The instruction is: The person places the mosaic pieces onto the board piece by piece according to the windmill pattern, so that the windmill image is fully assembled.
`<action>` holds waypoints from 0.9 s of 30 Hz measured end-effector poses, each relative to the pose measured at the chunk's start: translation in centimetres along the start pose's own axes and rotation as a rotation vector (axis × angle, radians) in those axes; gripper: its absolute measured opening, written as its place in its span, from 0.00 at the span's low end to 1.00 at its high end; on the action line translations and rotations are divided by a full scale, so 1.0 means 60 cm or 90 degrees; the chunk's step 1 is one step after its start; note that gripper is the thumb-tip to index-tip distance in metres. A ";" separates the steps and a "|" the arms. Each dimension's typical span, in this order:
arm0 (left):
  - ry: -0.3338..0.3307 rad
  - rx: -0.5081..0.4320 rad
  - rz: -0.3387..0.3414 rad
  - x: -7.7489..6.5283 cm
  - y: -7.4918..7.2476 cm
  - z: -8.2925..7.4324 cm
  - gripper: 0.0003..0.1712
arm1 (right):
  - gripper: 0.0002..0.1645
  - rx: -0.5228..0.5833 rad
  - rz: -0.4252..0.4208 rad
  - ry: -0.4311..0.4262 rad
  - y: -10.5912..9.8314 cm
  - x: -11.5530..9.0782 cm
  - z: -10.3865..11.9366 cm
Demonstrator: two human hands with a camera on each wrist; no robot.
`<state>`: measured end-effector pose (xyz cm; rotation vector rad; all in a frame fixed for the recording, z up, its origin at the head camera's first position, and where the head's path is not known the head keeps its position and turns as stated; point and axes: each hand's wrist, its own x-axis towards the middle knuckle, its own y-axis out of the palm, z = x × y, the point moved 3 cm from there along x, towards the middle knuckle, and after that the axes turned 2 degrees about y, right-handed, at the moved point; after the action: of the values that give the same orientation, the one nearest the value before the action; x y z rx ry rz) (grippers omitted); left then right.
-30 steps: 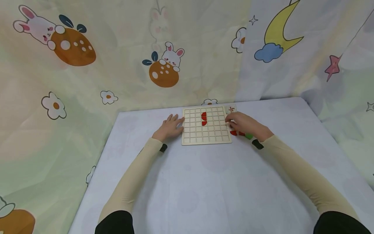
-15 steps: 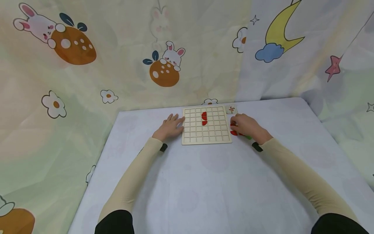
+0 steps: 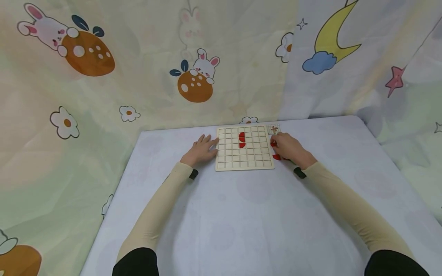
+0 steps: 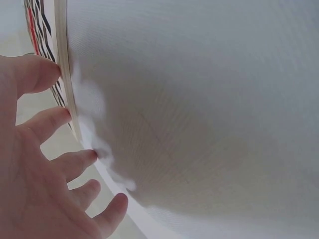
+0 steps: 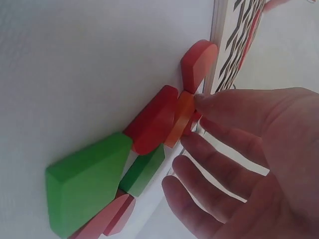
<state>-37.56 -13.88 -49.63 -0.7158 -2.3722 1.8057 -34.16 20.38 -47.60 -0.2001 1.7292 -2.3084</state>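
Note:
A pale wooden grid board lies near the table's far edge, with red pieces in its middle columns. At the board's left edge rests my left hand, fingers spread; its thumb touches the side. Beside the right edge, my right hand pinches a small red block between thumb and fingertips, mostly hidden by them. Close to those fingers are an orange block, a red rounded block and a larger red block.
A small pattern card lies by the board's top right corner. Below the right hand are a big green block, a darker green one and a pinkish red one. A printed cloth wall stands behind the table.
My right hand came away from the board's edge to the loose blocks, then shifted slightly back left, with red showing at its fingertips. The left hand stays in place.

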 end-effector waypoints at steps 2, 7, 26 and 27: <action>0.000 0.003 -0.001 0.000 -0.001 -0.001 0.35 | 0.15 -0.003 0.001 0.004 -0.002 0.000 -0.002; 0.004 0.006 -0.003 0.001 -0.005 -0.002 0.35 | 0.16 -0.004 -0.002 0.008 -0.006 0.000 -0.004; 0.005 0.013 0.002 0.000 0.002 0.000 0.35 | 0.20 0.002 0.012 0.028 -0.006 0.009 0.003; 0.005 0.013 0.001 0.000 0.002 0.000 0.35 | 0.20 0.002 0.010 0.025 -0.008 0.010 0.005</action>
<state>-37.53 -13.85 -49.76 -0.7214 -2.3467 1.8215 -34.72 20.08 -47.11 -0.1404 1.7394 -2.3184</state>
